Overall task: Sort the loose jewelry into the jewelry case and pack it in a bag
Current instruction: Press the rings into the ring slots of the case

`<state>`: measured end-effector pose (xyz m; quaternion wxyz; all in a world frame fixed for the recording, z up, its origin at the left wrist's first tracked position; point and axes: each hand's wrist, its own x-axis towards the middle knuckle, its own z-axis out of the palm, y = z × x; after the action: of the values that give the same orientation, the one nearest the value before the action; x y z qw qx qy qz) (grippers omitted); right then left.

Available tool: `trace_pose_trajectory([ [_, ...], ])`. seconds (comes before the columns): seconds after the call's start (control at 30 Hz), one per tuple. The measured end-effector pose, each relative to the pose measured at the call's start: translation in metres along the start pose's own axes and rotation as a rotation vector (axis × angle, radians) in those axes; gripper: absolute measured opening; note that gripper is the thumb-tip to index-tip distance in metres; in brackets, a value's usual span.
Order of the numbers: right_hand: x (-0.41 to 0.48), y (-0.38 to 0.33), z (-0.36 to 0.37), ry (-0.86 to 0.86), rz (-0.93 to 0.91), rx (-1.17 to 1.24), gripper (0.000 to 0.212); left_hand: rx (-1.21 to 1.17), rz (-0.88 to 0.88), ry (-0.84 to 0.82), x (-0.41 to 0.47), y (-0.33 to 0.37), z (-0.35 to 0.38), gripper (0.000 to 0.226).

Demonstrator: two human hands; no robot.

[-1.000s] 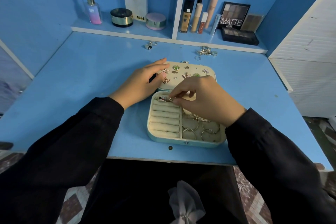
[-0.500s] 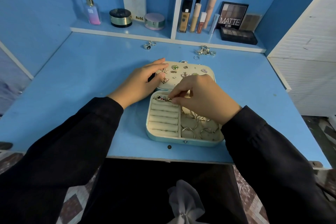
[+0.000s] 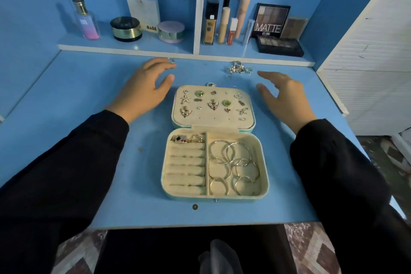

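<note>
- Since the case [image 3: 264, 176] lies open flat on the table [image 3: 89, 87], both halves are reachable.
- Our left hand [image 3: 144, 89] is spread and empty, fingertips by a loose ring [image 3: 171, 60], likely the next pick.
- Our right hand [image 3: 282, 98], open and empty, hangs near the ring pile [image 3: 238, 68].

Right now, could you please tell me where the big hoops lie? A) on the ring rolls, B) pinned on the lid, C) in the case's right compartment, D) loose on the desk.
C: the hoops lie in the right compartment of the jewelry case, beside the ring rolls.
</note>
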<state>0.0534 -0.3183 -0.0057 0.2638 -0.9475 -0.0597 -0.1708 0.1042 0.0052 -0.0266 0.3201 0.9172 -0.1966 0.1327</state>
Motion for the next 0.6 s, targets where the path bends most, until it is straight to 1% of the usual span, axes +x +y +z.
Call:
trace_pose_trajectory([
  [0.13, 0.019, 0.022, 0.015, -0.139, -0.019, -0.094, 0.045, 0.08, -0.052, 0.058, 0.017, -0.019, -0.002, 0.035],
  [0.23, 0.032, 0.027, 0.022, -0.177, -0.028, -0.095, 0.046, 0.102, -0.094, 0.089, 0.027, -0.025, -0.003, 0.032],
  [0.47, 0.055, 0.027, 0.035, -0.094, -0.037, -0.057, 0.04, 0.054, -0.058, 0.104, 0.04, -0.025, -0.001, 0.02],
  [0.6, 0.063, 0.028, 0.041, 0.006, -0.09, -0.067, 0.028, 0.078, -0.004, 0.094, 0.042, -0.025, 0.0, 0.017],
])
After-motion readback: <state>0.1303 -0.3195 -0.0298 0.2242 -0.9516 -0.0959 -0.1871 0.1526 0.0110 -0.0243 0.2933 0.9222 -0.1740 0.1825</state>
